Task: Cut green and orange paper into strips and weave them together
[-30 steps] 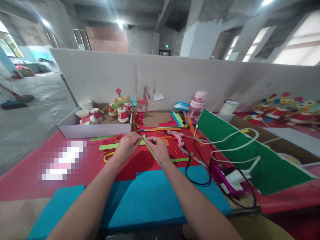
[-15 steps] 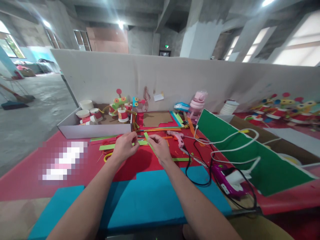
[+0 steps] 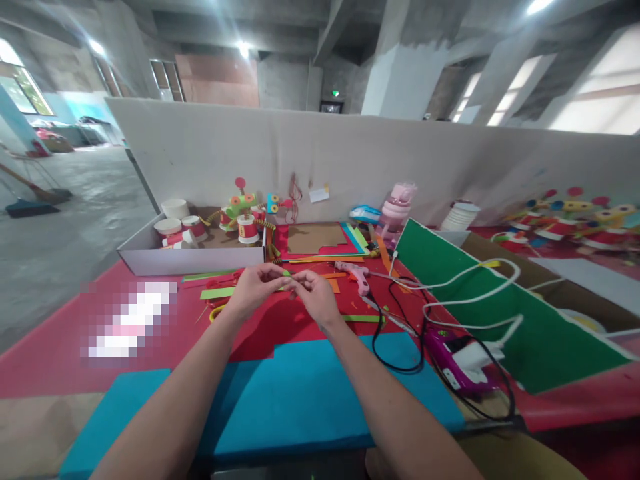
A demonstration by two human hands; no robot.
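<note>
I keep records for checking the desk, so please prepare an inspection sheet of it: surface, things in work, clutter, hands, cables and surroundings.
Surface: red cover, with a blue sheet along the near side.
Things in work: green strip, mostly hidden by fingers.
Clutter: loose strips, a yellow ring partly hidden, and a pink glue gun.
Hands: left hand and right hand meet at the green strip, fingertips pinched.
Cables: white cable loops before the green panel; black cable loops over the blue sheet.
Surroundings: white box holding cups and figures; pink bottle; pale partition behind.
</note>
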